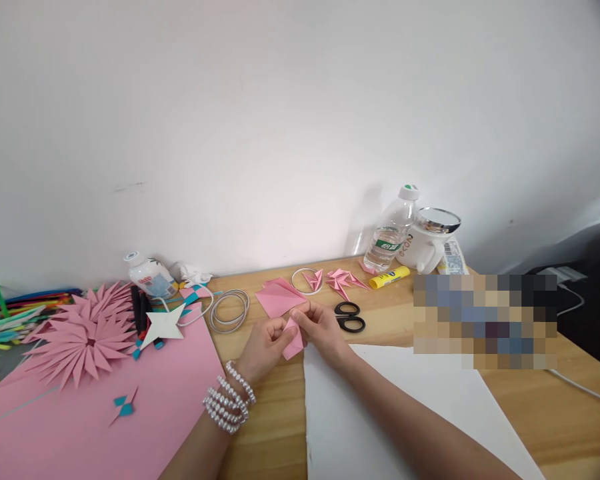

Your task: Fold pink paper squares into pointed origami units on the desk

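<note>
Pinching folded pink paper strip [293, 343] with left hand [264, 341] and right hand [324, 329] at once; gripping from either side, neither nearer; held above table [270, 427]; running lengthwise away from the body, toward flat pink paper [279, 297] just beyond

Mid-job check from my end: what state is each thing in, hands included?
Left hand: pinching folded pink paper
Right hand: pinching the same piece
Folded pink paper: held, partly covered by fingers
Scissors: lying down; blades mostly hidden
Glue stick: on its side
Water bottle: capped, partly filled
Mug: upright; lid unclear
White bottle: capped, tilted
Cable: coiled
White sheet: lying flat
</note>
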The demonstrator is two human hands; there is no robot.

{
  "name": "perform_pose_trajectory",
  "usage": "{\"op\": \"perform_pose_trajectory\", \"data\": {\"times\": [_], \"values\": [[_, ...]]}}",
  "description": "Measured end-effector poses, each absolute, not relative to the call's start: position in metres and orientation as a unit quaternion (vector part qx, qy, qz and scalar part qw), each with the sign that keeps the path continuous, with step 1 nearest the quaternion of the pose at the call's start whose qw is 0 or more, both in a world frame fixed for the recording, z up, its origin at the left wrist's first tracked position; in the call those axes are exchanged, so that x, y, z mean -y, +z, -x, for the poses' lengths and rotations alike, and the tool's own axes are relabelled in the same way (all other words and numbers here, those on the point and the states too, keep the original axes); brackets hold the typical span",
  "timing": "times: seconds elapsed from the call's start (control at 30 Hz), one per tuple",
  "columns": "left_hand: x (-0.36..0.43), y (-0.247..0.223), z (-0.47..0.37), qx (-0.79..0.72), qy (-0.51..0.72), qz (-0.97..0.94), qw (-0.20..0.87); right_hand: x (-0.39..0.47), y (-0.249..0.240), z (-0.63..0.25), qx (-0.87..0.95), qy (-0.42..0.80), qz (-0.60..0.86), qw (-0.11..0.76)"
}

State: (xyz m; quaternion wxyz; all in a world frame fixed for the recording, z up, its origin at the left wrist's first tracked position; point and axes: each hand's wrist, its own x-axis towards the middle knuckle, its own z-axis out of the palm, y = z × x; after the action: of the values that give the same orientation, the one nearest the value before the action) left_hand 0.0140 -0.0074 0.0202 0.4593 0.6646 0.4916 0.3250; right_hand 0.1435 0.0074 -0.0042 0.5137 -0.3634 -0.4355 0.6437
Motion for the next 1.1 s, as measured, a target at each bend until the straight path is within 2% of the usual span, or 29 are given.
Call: {"op": "perform_pose_trajectory", "data": {"times": [0.2,0.53,0.87,0.93,1.1], "values": [[0.0057,0.0137,-0.0129,-0.524,0.363,-0.623,0.453,-0.0107,-0.0003,-0.1485,0.457,0.683,0.337,0.459],[0.0056,0.0179,-0.0118,-0.52,0.332,-0.694,0.372,-0.0111,-0.0013,-0.1511,0.479,0.659,0.366,0.449],[0.0053,0.0139,-0.0108,-0.536,0.368,-0.608,0.456,-0.0099,-0.0049,-0.1519,0.498,0.672,0.328,0.438],[0.0063,0.0145,-0.0118,-0.544,0.38,-0.616,0.426,-0.0103,-0.0045,-0.1524,0.503,0.671,0.328,0.436],[0.0077,0.0158,-0.0135,-0.566,0.424,-0.654,0.268,-0.0105,0.0023,-0.1527,0.558,0.629,0.346,0.416]]}}
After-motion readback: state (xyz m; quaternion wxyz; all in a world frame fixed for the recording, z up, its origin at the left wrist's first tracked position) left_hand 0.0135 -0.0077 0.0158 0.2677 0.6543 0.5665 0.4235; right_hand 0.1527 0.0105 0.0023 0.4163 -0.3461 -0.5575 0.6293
